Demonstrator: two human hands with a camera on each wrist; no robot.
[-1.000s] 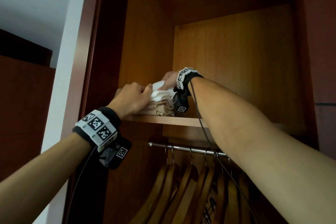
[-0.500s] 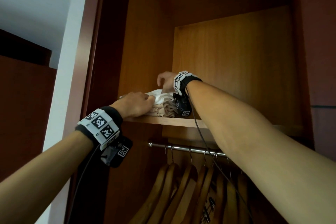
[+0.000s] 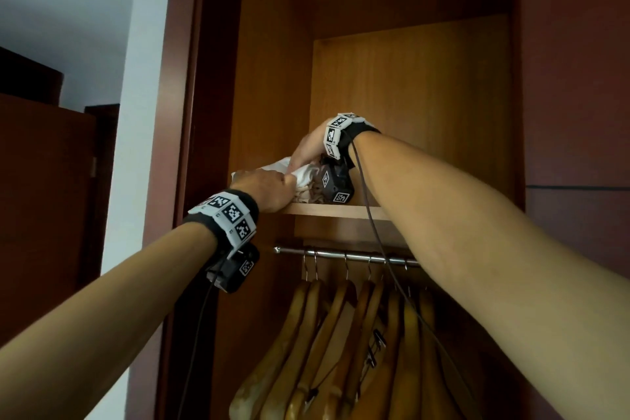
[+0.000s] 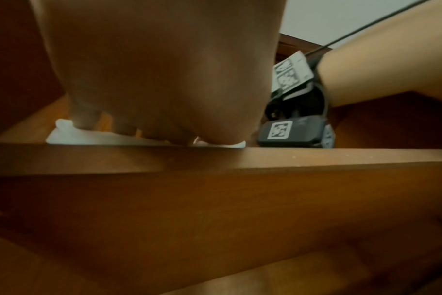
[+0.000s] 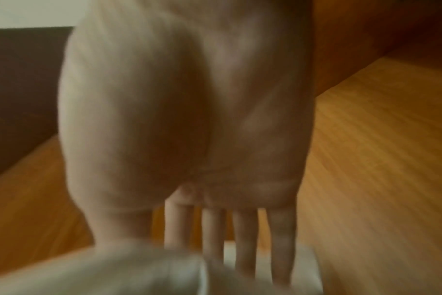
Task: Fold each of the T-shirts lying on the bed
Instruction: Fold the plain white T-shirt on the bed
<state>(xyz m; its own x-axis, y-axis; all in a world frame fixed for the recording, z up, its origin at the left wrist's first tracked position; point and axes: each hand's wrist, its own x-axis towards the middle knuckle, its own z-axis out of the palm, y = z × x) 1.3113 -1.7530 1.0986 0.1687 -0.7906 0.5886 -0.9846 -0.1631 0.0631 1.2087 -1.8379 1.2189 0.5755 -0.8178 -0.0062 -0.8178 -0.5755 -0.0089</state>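
Note:
A small stack of folded T-shirts [image 3: 304,182], white on top and beige below, lies at the left end of a wardrobe shelf [image 3: 341,211]. My left hand [image 3: 272,188] is at the stack's front left corner, fingers curled onto the white cloth [image 4: 71,135]. From above, my right hand [image 3: 305,151] reaches down over the stack. In the right wrist view its fingers [image 5: 242,239] run straight down onto the pale cloth [image 5: 114,269]. Both hands and the right wrist's camera hide much of the stack.
Above the shelf the wooden wardrobe compartment stands open. Below it a metal rail [image 3: 358,256] carries several wooden hangers [image 3: 341,334]. The wardrobe's side wall is close on the left, and a white wall [image 3: 136,112] lies beyond it.
My right hand has come down from above the stack onto its top. My left hand has slid lower along the front corner. The stack looks more compressed.

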